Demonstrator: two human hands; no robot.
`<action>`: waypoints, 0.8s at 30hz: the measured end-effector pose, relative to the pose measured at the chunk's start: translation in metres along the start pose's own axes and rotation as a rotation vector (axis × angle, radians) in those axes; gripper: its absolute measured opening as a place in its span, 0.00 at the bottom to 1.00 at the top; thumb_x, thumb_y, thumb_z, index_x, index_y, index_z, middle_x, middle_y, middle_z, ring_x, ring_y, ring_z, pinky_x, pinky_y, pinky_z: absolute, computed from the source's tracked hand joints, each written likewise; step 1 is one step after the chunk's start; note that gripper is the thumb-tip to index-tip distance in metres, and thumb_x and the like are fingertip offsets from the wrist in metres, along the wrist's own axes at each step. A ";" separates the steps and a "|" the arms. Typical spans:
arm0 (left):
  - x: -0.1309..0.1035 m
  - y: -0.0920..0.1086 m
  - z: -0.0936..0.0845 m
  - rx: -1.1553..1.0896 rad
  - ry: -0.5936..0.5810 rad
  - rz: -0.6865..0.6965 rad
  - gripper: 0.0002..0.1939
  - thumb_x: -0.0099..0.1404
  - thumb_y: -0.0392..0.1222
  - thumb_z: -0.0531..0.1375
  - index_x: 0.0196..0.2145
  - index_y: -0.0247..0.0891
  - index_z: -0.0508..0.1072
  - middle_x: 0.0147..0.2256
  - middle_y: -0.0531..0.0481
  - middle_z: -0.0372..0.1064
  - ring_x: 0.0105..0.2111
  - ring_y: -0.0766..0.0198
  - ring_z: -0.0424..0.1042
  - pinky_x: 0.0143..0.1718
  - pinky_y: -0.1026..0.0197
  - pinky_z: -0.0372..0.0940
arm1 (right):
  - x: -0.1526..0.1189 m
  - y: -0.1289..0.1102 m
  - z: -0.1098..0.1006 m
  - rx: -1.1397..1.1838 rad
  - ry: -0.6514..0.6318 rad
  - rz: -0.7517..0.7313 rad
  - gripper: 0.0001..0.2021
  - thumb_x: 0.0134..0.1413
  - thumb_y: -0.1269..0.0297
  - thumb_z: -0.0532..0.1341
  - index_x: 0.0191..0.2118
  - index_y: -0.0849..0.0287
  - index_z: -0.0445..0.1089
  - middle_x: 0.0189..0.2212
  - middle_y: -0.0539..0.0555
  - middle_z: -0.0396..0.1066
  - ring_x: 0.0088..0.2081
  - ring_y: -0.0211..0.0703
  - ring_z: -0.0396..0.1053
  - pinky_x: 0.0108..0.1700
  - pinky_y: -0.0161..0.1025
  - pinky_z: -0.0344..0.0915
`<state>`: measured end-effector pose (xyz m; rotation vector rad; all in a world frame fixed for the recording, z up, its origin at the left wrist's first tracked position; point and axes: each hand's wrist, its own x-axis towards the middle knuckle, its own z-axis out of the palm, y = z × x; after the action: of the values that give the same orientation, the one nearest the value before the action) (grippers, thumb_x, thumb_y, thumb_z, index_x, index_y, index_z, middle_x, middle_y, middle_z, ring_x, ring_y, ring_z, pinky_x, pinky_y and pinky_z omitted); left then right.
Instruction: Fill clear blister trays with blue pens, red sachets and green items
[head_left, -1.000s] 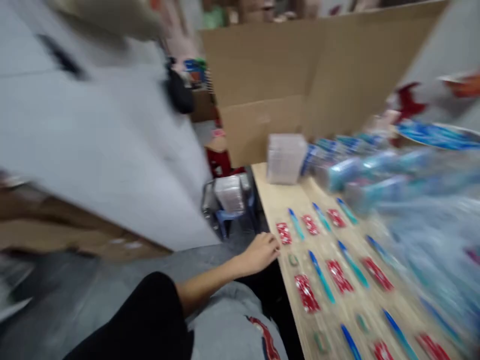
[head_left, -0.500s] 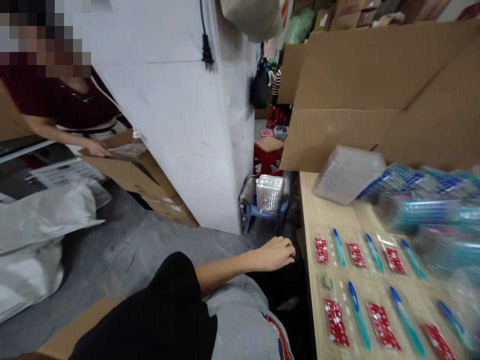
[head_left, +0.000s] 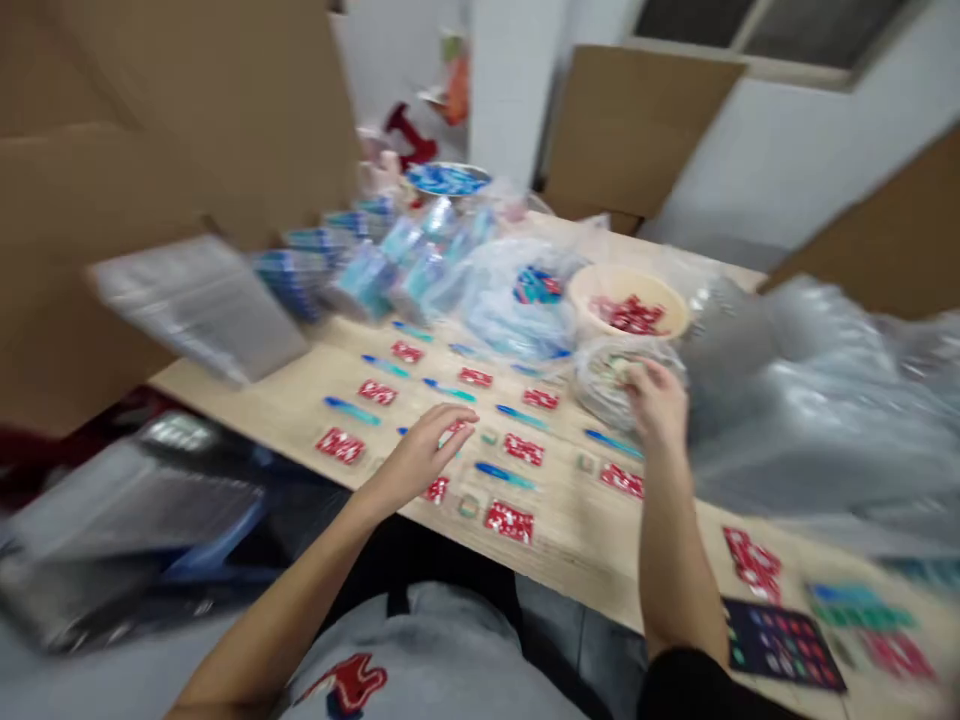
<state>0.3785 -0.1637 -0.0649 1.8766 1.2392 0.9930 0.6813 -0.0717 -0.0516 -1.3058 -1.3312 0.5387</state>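
Note:
My left hand (head_left: 429, 452) hovers over the near part of the table, thumb apart from the fingers, with nothing seen in it. It partly hides a red packet and a slim blue-and-teal stick below. My right hand (head_left: 657, 398) is at the mouth of a clear plastic bag (head_left: 600, 400) of small pale pieces. Its fingers look pinched together; blur hides what they hold. Between the hands lie rows of white-spotted red packets (head_left: 523, 449) and blue-and-teal sticks (head_left: 505, 475). Small pale greenish pieces (head_left: 469, 506) lie beside some packets.
A cream bowl (head_left: 671, 330) of red packets stands behind the right hand. Large clear plastic bags (head_left: 810, 420) bulge at the right, near a dark patterned card (head_left: 784, 645). At the back are stacked clear packs (head_left: 364, 280) and another plastic bag (head_left: 487, 310). Cardboard (head_left: 172, 110) rises at left.
My view has swung right from the aisle and the other person to the table. The left hand has gone from beside the table to above it; the right hand has come into view.

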 end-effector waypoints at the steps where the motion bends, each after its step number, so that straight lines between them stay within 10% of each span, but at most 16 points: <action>1: 0.015 0.009 0.011 -0.078 -0.022 0.011 0.11 0.67 0.44 0.53 0.42 0.40 0.72 0.45 0.46 0.73 0.47 0.59 0.71 0.52 0.54 0.65 | -0.012 -0.001 -0.008 0.069 0.031 0.084 0.18 0.51 0.47 0.64 0.38 0.58 0.70 0.27 0.49 0.70 0.26 0.39 0.69 0.30 0.40 0.70; 10: 0.082 0.050 0.072 -0.575 -0.119 -0.071 0.13 0.58 0.49 0.62 0.34 0.37 0.72 0.33 0.50 0.73 0.33 0.66 0.71 0.38 0.62 0.67 | -0.072 -0.052 0.018 0.484 -0.098 0.319 0.19 0.41 0.51 0.70 0.38 0.53 0.70 0.30 0.48 0.74 0.30 0.38 0.70 0.33 0.38 0.73; 24: 0.178 0.061 0.131 -0.656 -0.261 -0.047 0.11 0.55 0.48 0.63 0.29 0.37 0.72 0.24 0.55 0.68 0.24 0.70 0.66 0.31 0.64 0.65 | -0.022 0.009 -0.016 0.591 0.252 0.299 0.22 0.37 0.54 0.73 0.39 0.55 0.72 0.35 0.49 0.76 0.35 0.40 0.74 0.41 0.41 0.76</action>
<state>0.5645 -0.0319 -0.0369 1.3937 0.6848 0.9441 0.6930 -0.0944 -0.0639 -1.0326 -0.6914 0.8663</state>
